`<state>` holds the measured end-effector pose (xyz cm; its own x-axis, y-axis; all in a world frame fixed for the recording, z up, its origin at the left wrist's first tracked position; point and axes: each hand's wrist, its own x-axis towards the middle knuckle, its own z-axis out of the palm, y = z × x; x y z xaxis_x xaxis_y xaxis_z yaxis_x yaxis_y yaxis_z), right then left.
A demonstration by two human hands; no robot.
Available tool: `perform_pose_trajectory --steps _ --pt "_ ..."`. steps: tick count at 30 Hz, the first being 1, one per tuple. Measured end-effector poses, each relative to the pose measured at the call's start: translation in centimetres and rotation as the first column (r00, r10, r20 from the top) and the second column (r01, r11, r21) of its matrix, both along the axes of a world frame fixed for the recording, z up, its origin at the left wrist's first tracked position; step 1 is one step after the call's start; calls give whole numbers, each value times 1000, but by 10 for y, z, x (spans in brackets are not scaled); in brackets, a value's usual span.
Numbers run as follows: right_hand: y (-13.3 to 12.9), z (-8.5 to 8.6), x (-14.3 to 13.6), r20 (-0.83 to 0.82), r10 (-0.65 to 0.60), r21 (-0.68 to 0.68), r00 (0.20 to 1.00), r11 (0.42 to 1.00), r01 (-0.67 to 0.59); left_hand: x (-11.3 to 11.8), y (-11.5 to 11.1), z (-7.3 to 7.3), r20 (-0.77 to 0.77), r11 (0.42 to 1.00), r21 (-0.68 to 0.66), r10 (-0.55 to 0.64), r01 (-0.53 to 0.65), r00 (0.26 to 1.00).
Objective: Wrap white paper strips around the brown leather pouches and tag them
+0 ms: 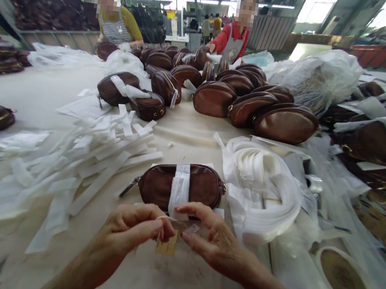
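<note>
Brown pouch (204, 190) lying on pale table (194, 137), 1 white strip (180, 188) across its middle, left hand (126, 231) before it pinching thin white string (167, 218), right hand (217, 243) half open alongside, cannot tell if gripping anything

Brown pouch (204, 187), white-banded; yellowish tag (167, 247), in front

A table (194, 137) bears bags (204, 191) and white strips (101, 182).
</note>
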<state>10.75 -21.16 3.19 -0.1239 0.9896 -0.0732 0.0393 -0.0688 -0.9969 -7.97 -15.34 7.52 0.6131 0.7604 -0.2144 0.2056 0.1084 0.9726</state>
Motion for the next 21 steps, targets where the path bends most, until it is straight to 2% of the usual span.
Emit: perform_pose_trajectory --steps 2,5,7,9,12,14,17,19,21 --pt "0 10 -5 4 73 23 997 997 -73 0 -6 3 -159 979 179 -68 97 985" --pt "2 12 -20 -199 183 12 963 983 -184 0 -15 9 -311 909 371 -74 192 948" --pt "4 6 -33 -367 197 -30 909 974 -223 -2 -19 12 -337 873 449 -34 193 941" --pt "5 -1 -42 -448 185 -123 875 956 -266 -8 -20 11 -345 870 458 -13 181 938" --pt "10 -5 -48 -396 166 -231 903 934 -272 -20 -18 1 -353 902 418 51 108 934" --pt "15 -3 -49 -330 145 -265 933 934 -239 -28 -15 -8 -343 942 332 74 47 936" --pt "25 1 -47 -333 140 -366 933 892 -264 -38 -6 -20 -179 998 54 45 -36 983" --pt "33 2 -47 -345 142 -430 928 855 -291 -43 2 -30 -27 991 -104 81 -84 996" --pt "42 4 -47 -312 134 -449 941 851 -270 -47 14 -43 25 980 -115 168 -164 986"
